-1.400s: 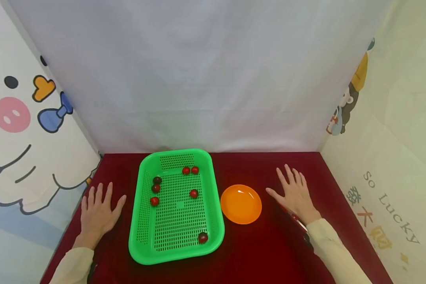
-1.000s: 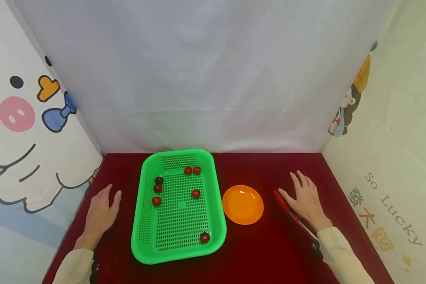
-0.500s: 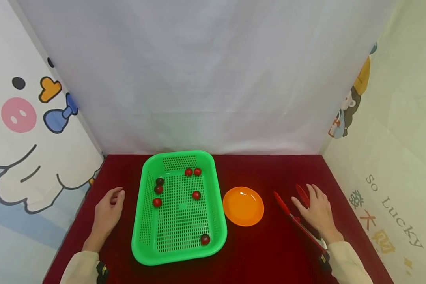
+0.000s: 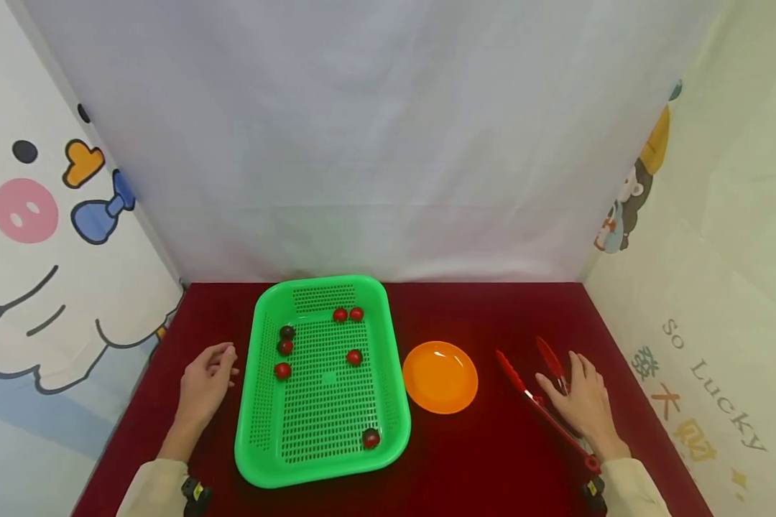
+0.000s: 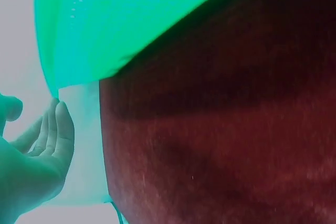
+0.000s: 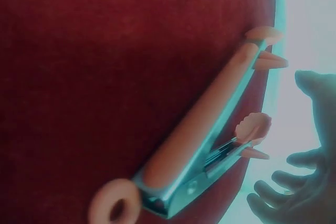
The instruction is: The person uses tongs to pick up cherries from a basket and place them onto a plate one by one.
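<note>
Tongs: the red-and-metal tongs (image 6: pixel 205 109) are lying on the counter to the right of the plate, arms spreading in a V, ring end facing the person; nothing is squeezing them, which is probably why they are sitting apart.
Right hand: the right hand (image 4: pixel 585 402) is hovering over one arm of the tongs, fingers bending loosely and gripping nothing; the right wrist view is showing a gap between them.
Left hand: the left hand (image 4: pixel 207 380) is resting just left of the basket, fingers curling loosely and holding nothing; whether it is touching the counter, I cannot tell.
Basket: the green basket (image 4: pixel 397 402) is standing upright, its perforated walls presumably keeping the round fruits from rolling off.
Fruits: seven red to dark round fruits (image 4: pixel 354 357) are lying scattered inside, some pairing up near the far end.
Plate: an orange plate (image 4: pixel 440 377) is sitting between basket and tongs, seemingly within reach of both hands.
Surface: a dark red covering is spreading across the counter (image 4: pixel 465 459).
Room: a pale curtain (image 4: pixel 388 143) is hanging behind, while printed panels are enclosing both sides.
</note>
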A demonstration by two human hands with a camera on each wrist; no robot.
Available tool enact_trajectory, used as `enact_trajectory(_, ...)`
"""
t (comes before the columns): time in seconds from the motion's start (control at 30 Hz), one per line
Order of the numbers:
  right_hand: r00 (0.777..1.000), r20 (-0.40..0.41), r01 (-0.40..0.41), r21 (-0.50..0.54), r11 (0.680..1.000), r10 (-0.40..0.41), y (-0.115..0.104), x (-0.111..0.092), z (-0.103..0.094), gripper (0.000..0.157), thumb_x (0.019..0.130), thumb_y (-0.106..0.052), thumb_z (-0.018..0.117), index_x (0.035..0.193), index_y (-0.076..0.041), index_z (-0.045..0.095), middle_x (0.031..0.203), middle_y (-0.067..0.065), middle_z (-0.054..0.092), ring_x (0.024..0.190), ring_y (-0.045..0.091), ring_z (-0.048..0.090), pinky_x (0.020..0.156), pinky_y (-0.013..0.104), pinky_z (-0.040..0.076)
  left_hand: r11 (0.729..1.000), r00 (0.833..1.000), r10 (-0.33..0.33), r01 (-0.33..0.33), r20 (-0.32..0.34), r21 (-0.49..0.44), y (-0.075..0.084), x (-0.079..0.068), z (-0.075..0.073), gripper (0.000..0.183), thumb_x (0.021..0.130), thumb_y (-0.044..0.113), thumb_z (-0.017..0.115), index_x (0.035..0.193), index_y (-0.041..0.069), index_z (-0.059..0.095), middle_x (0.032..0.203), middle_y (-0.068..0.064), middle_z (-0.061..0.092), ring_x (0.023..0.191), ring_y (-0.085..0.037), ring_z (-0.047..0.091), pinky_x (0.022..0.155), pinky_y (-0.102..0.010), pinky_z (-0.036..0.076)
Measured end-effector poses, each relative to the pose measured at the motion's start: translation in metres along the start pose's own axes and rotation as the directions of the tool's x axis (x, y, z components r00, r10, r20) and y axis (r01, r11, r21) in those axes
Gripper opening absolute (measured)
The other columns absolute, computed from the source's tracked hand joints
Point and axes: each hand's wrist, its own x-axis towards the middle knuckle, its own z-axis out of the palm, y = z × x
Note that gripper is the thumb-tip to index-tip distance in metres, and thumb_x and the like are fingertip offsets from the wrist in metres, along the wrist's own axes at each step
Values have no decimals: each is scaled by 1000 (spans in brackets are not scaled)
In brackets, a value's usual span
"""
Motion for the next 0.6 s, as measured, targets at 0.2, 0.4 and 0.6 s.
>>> enact_trajectory(0.2, 995, 79, -66, -2, 998, 66, 0, -4, 1, 93, 97, -48, 67, 152, 16, 28, 150, 42, 31, 130, 62, 37, 103, 76, 32, 996, 998, -62, 63, 16, -65, 4, 0, 2, 49, 111, 36, 48, 141, -3, 56, 125, -28, 65, 78, -3, 64, 67, -26, 57)
enact_trajectory(0.4, 973, 187, -140, -3, 990, 138, 0, -7, 2, 100, 99, -58, 61, 153, 18, 23, 149, 44, 31, 130, 61, 37, 104, 74, 34, 988, 990, -124, 129, 73, -80, 8, -2, 4, 54, 110, 39, 48, 144, -3, 54, 129, -27, 63, 83, -5, 63, 71, -28, 58)
enact_trajectory(0.6, 958, 234, -173, -3, 985, 169, 3, -11, 4, 101, 100, -62, 54, 153, 18, 24, 145, 44, 37, 129, 59, 40, 102, 73, 36, 980, 985, -138, 152, 107, -130, 8, -3, 7, 54, 110, 37, 50, 143, -5, 53, 128, -27, 63, 81, -1, 61, 73, -29, 58)
